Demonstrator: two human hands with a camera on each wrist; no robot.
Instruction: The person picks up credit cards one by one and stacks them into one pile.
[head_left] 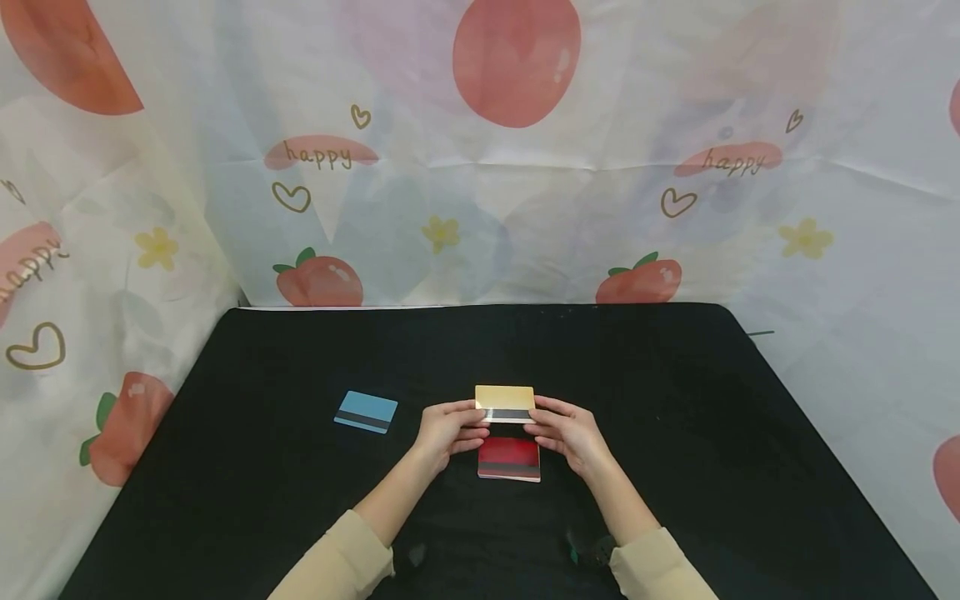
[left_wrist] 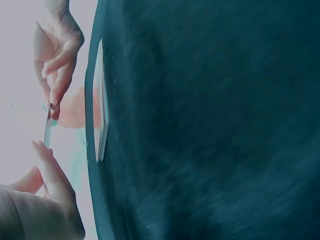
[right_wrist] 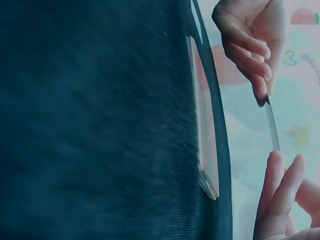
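Observation:
A gold card [head_left: 504, 398] with a dark stripe is held up between both hands in the head view. My left hand [head_left: 447, 431] pinches its left edge, and my right hand [head_left: 570, 433] pinches its right edge. Just below it, a stack of cards with a red card [head_left: 509, 454] on top lies on the black table. Both wrist views show the held card edge-on, as a thin pale strip [left_wrist: 48, 131] in the left one, raised above the card stack [right_wrist: 206, 125] seen in the right one.
A blue card [head_left: 366, 412] with a dark stripe lies alone on the black tabletop [head_left: 225, 467], left of the hands. Behind the table's far edge hangs a white curtain [head_left: 405, 192] printed with fruit and hearts.

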